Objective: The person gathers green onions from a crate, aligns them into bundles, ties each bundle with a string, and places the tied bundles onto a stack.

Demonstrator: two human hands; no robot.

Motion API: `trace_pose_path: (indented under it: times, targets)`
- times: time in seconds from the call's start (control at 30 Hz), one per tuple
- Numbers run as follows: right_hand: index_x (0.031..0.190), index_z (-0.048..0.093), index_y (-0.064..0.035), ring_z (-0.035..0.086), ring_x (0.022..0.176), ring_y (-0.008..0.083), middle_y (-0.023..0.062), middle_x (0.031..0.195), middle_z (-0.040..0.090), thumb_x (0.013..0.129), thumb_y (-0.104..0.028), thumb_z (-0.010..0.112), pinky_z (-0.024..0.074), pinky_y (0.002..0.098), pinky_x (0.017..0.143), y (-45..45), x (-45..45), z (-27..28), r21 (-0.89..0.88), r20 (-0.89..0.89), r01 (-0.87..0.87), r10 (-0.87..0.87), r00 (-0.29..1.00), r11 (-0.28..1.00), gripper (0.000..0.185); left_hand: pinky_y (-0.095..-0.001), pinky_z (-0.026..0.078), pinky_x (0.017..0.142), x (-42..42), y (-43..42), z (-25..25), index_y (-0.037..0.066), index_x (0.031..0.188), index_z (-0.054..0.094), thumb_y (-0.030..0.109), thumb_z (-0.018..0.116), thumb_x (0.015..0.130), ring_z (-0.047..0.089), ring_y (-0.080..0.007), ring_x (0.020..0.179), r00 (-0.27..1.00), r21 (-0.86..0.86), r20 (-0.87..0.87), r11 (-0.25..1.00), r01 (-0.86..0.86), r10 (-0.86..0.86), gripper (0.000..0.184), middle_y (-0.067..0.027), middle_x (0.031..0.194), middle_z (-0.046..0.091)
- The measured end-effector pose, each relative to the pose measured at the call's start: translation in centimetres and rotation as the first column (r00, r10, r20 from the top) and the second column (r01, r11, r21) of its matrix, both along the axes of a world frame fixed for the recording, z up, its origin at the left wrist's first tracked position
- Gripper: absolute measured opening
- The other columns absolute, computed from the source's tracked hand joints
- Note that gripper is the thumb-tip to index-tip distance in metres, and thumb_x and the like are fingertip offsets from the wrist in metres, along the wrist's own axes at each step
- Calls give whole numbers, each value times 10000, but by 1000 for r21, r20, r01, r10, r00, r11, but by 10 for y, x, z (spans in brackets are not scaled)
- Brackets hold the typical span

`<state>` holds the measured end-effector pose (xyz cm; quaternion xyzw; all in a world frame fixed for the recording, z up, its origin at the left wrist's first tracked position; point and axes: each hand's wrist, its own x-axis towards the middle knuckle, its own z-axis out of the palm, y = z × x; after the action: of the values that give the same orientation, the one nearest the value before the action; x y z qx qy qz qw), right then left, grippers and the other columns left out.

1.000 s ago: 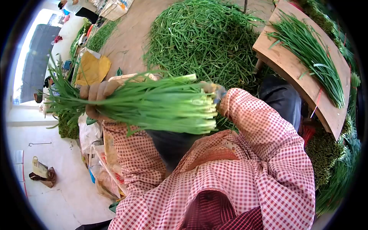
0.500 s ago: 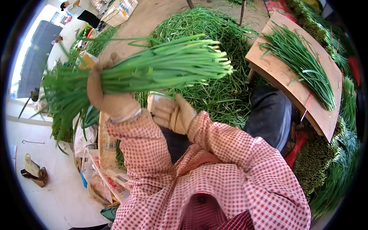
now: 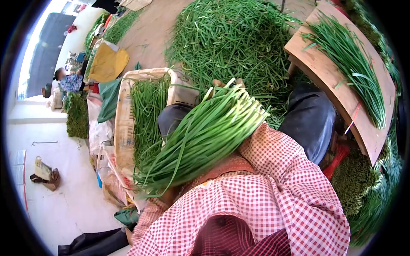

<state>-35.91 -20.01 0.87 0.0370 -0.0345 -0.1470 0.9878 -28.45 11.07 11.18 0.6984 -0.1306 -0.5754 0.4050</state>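
A thick bunch of garlic chives (image 3: 209,128) lies slantwise over my lap, pale cut ends to the upper right and leaf tips to the lower left. Behind the cut ends, the gloved fingers of my right hand (image 3: 218,82) show at the top edge, closed around the bunch; its palm is hidden. Of my left hand (image 3: 170,195), only a blurred bit shows under the leaf tips, and its fingers are hidden. Left of the bunch stands a plastic crate (image 3: 124,123) holding loose green leaves (image 3: 147,115).
A large heap of cut leaves (image 3: 230,38) covers the floor ahead. On the right, a curved wooden board (image 3: 316,64) carries another chive bunch (image 3: 350,64) and a red tie (image 3: 353,116). Tied bundles (image 3: 371,213) are stacked beyond it. A person (image 3: 71,81) is at far left.
The bunch has come down from the upper left onto my lap. My right hand, open and apart before, is now at its cut ends. My left hand has dropped beneath the leaves.
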Motion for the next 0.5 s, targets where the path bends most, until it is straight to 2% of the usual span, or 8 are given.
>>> trace_pose_path:
  times: [0.1,0.23,0.3,0.33,0.37,0.4,0.43,0.5]
  targets:
    - [1324,458,-32,590,1076,382,234,1215,577,985,-523,275,500,536,902,-5,-6,-8,45,157,-32,25,987,998,624,-429,439,962,-12,-10,50,48,1183,587,141,700,767,597,-271,1048,943,90,-72,940,330,-324,440,-139,1147,627]
    - [1310,483,-38,610,1045,381,237,1189,593,985,-527,277,516,536,874,-14,-16,-15,77,323,-57,29,946,995,622,-405,475,916,-12,-60,146,14,1162,608,63,748,706,635,-266,983,661,-10,-175,673,740,-730,479,-149,1088,656]
    - [1303,495,-42,620,1030,380,239,1176,601,985,-529,278,524,535,860,-17,-22,-13,75,340,-62,33,940,995,621,-393,493,893,-2,-96,178,-3,1151,618,24,772,675,654,-263,950,662,-67,183,662,746,-727,501,-155,1059,671]
    - [1299,501,-43,624,1022,380,240,1170,605,985,-529,279,529,535,853,-19,-25,-9,69,329,-62,36,944,996,620,-403,453,948,6,-115,177,-21,1249,543,54,793,637,607,-257,1067,517,-2,561,624,781,-646,665,-194,1173,614]
    - [1295,507,-45,629,1014,380,241,1164,609,985,-530,280,533,535,847,-19,-29,-4,58,306,-56,35,952,997,620,-406,359,1043,8,-136,159,-15,1360,422,67,805,607,505,-271,1208,477,-108,759,637,763,-442,849,-202,1322,504]
    - [1270,533,-46,644,974,376,240,1107,632,977,-553,271,540,528,830,-20,-32,4,51,242,-70,56,969,996,641,-392,250,1106,1,-155,133,-15,1452,234,115,836,575,366,-285,1317,649,-182,687,786,590,-328,1071,-184,1423,375]
    - [1244,558,-48,659,933,371,238,1051,654,970,-576,262,548,520,813,-22,-34,12,45,177,-87,78,981,995,664,-392,250,1106,9,-164,104,-15,1452,234,115,836,575,366,-285,1317,649,-182,681,780,599,-340,1071,-184,1423,375]
    - [1226,551,-20,671,901,343,214,1014,664,969,-532,344,571,479,746,-27,-36,10,-97,84,-52,60,995,994,609,-372,211,1126,11,-178,49,4,1473,175,198,879,554,290,-240,1352,804,-185,202,785,592,-559,1173,-136,1464,314]
